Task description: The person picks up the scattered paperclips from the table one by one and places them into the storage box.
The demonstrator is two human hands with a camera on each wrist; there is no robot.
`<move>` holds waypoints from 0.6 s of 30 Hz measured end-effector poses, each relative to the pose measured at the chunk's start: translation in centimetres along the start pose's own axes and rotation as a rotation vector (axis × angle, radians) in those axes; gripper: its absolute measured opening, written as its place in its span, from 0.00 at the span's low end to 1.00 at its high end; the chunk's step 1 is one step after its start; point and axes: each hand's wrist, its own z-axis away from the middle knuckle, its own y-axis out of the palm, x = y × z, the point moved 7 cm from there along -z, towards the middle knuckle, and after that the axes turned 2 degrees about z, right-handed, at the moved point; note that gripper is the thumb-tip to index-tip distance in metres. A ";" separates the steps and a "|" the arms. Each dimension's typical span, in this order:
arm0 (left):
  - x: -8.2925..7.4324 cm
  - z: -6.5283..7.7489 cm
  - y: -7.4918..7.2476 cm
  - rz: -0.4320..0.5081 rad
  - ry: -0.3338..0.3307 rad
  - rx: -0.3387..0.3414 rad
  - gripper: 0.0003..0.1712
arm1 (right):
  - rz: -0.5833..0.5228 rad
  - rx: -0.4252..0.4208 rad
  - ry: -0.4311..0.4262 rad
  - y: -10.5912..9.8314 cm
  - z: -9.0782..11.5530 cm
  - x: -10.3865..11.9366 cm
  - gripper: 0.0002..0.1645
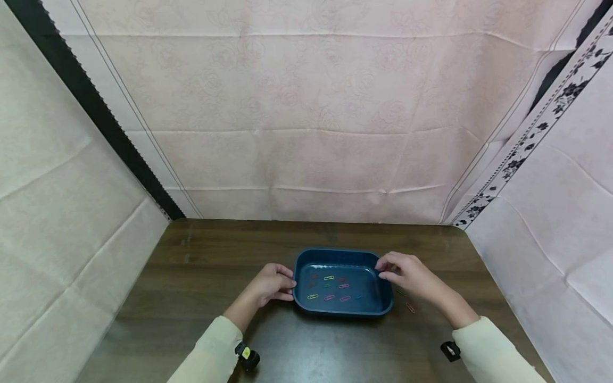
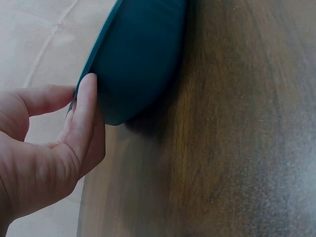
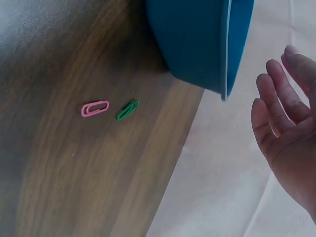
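Observation:
A blue rectangular tray (image 1: 341, 266) sits on the wooden table with several small coloured paper clips inside, among them a yellow paper clip (image 1: 313, 296). My left hand (image 1: 272, 283) pinches its left rim between thumb and fingers; the left wrist view shows the fingers (image 2: 87, 106) against the outer wall. Over the right rim hovers my right hand (image 1: 404, 270), its fingers loosely bent and apart, with nothing visible between them in the right wrist view. Beside the tray, below that hand, a pink paper clip (image 3: 95, 108) and a green paper clip (image 3: 128, 109) lie on the wood.
The brown wooden table (image 1: 210, 319) extends around the tray. Pale cloth (image 1: 311, 106) hangs behind its far edge, and more cloth panels (image 1: 551, 239) flank both sides.

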 end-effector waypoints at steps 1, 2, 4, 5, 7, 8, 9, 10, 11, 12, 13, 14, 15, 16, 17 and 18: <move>0.0 0.0 0.0 -0.001 0.001 0.000 0.18 | 0.001 -0.007 0.002 -0.1 0.1 -0.1 0.08; 0.0 0.0 0.0 0.000 0.001 0.000 0.18 | -0.001 -0.012 0.006 -0.2 0.3 -0.2 0.09; 0.0 0.0 0.0 -0.001 0.002 0.001 0.18 | -0.003 -0.026 0.012 -0.4 0.6 -0.4 0.09; 0.0 0.0 0.0 -0.002 0.002 0.001 0.18 | -0.008 -0.032 0.016 -0.4 0.7 -0.5 0.09; 0.1 0.0 0.0 -0.002 0.001 0.002 0.17 | -0.018 -0.047 0.019 -0.5 1.1 -0.7 0.10; 0.1 0.0 0.0 -0.001 0.001 0.001 0.17 | -0.022 -0.056 0.019 -0.5 1.2 -0.8 0.10; 0.1 0.0 0.0 0.000 0.001 0.002 0.17 | -0.025 -0.064 0.019 -0.6 1.4 -0.9 0.11; 0.1 0.0 0.0 0.001 0.000 0.002 0.17 | -0.029 -0.071 0.018 -0.6 1.6 -1.0 0.11; 0.1 0.0 0.0 0.000 -0.001 0.001 0.17 | -0.028 -0.079 0.018 -0.7 1.7 -1.1 0.12; 0.1 0.0 0.0 0.001 -0.001 0.002 0.17 | -0.029 -0.088 0.020 -0.8 1.9 -1.3 0.12; 0.0 0.0 0.0 0.002 0.000 0.003 0.17 | -0.025 -0.093 0.027 -0.9 2.0 -1.4 0.12; 0.0 0.0 0.0 0.001 0.001 0.002 0.17 | -0.021 -0.099 0.032 -0.9 2.1 -1.6 0.12; 0.0 0.1 0.0 0.001 0.002 0.002 0.17 | -0.020 -0.103 0.039 -1.0 2.3 -1.8 0.12; 0.0 0.1 0.0 0.001 0.003 0.002 0.17 | -0.017 -0.103 0.050 -1.0 2.4 -2.1 0.12; 0.0 0.1 0.0 0.000 0.004 0.003 0.17 | -0.014 -0.104 0.056 -1.0 2.5 -2.3 0.12; 0.0 0.0 0.0 0.000 0.006 0.004 0.17 | -0.013 -0.102 0.066 -0.9 2.7 -2.6 0.12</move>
